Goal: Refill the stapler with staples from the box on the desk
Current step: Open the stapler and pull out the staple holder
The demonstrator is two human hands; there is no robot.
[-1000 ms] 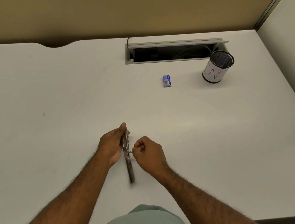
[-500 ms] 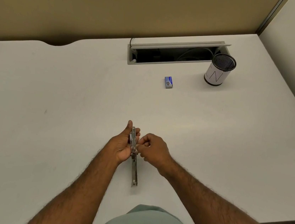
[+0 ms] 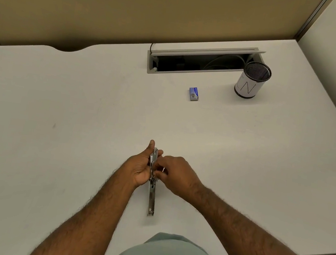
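A metal stapler point(image 3: 151, 199) lies opened out flat on the white desk point(image 3: 56, 134), one arm stretching toward me. My left hand point(image 3: 140, 166) grips its far half from the left, thumb pointing away. My right hand point(image 3: 175, 173) presses against the same part from the right, fingertips pinched at the channel; what they hold is hidden. The small blue staple box point(image 3: 193, 94) lies closed, farther back on the desk, well apart from both hands.
A black mesh pen cup point(image 3: 251, 80) with a white label stands at the back right. An open cable tray slot point(image 3: 200, 62) runs along the back of the desk. Tan partition walls enclose the desk.
The stapler's arm has swung out straight toward me and now rests flat. My right hand has closed in against the stapler and my left hand.
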